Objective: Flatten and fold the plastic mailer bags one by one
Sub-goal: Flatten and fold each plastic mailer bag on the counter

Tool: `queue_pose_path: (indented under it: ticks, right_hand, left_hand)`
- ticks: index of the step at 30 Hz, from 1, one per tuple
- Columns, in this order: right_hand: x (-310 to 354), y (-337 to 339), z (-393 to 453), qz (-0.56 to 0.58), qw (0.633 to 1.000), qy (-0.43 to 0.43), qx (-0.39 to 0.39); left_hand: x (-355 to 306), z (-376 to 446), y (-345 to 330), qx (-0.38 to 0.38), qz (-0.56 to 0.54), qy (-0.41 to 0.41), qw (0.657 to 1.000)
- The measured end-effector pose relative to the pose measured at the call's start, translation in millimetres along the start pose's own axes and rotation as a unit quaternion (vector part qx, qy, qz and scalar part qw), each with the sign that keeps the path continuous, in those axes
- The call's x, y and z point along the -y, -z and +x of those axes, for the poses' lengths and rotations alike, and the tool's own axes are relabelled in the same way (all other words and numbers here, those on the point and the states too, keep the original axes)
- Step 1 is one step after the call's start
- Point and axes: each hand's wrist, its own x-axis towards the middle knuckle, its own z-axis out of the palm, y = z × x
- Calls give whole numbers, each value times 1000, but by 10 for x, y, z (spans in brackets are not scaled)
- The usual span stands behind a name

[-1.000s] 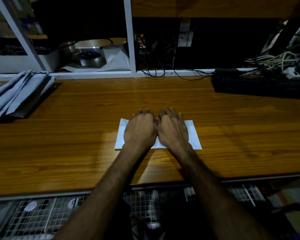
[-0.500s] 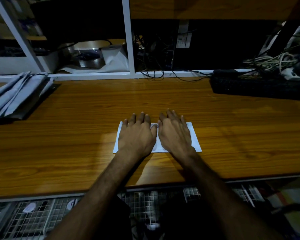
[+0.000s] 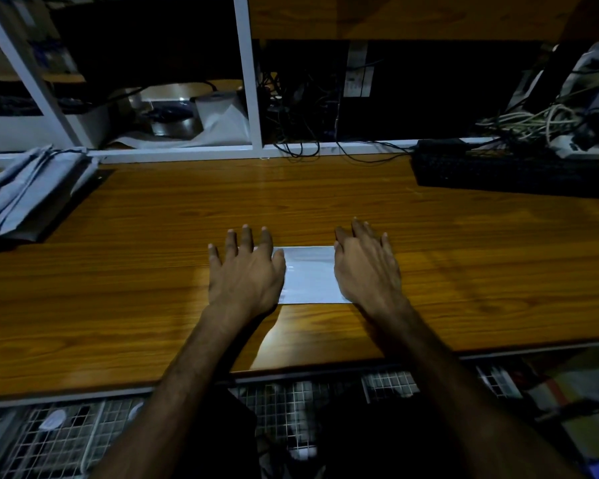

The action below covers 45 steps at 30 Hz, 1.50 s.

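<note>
A folded white plastic mailer bag (image 3: 310,274) lies flat on the wooden table (image 3: 153,271), near its front edge. My left hand (image 3: 244,271) presses palm-down on the bag's left end, fingers spread and straight. My right hand (image 3: 367,267) lies flat on its right end, fingers straight. Only the bag's middle strip shows between the two hands; both ends are hidden under them.
A stack of grey mailer bags (image 3: 21,195) lies at the table's far left. A black keyboard (image 3: 512,174) sits at the back right, with tangled cables (image 3: 533,122) behind it. White shelf posts (image 3: 249,81) stand along the back edge. Wire mesh (image 3: 66,440) runs below the front edge.
Both hands have slid apart along the bag, from side by side at its middle out to its two ends, uncovering the middle strip.
</note>
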Motion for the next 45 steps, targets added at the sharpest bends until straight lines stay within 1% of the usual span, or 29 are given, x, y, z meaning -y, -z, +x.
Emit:
queue_pose_path:
  ticks: [6,17,22,33,37,41,45]
  right_hand:
    - [-132,25,-22,1,1000,-18,4]
    - [-292,99,-47,-6,999,-43,-2]
    - [-361,114,-56,-8,999,-51,-4]
    - [-454,174,-89,-6,998,-67,0]
    - [-483,187,-96,-8,997,-79,-1]
    - [-498,210,-107,-1,996,-84,-5]
    - [-481,224,-134,10,995,-93,-19]
  left_hand:
    - [123,-2,58,10,0,25,1000]
    - [318,-4,113,20,-1,48,999]
    - [381,-10,91,10,-15,57,998]
    - [554,-14,69,3,2,74,997]
    - [552,-26,80,-13,-10,74,997]
    - [545,-72,90,-58,-15,69,996]
    - [548,-65,111,-90,-22,85,992]
